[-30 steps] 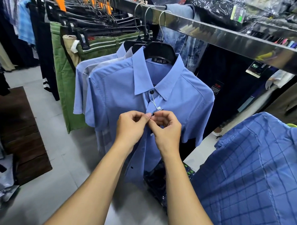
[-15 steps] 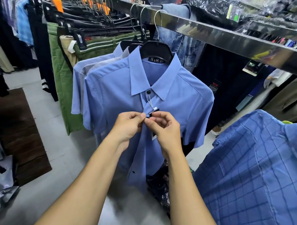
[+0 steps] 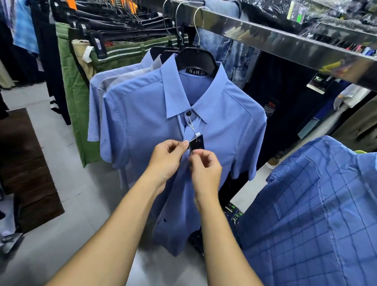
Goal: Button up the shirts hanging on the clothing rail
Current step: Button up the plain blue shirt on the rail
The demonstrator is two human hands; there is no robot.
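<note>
one blue shirt (image 3: pixel 139 114) hangs at the front of the rail (image 3: pixel 265 41) on a black hanger (image 3: pixel 196 61), collar button (image 3: pixel 188 113) already done. both hands are at the placket just under it: left hand (image 3: pixel 166 163) pinches the cloth edge between thumb and forefinger, right hand (image 3: pixel 205 172) has its fingers curled in a pinch right below the tag (image 3: pixel 197 142). compared with a second ago the hands have drifted slightly apart, and the tag now dangles in full view instead of half tucked behind the fingers. my guess is the second button is just through or nearly there, can't see it. lower button (image 3: pixel 164 220) is still loose. checked shirt (image 3: pixel 314 213) sits off to the right.
</note>
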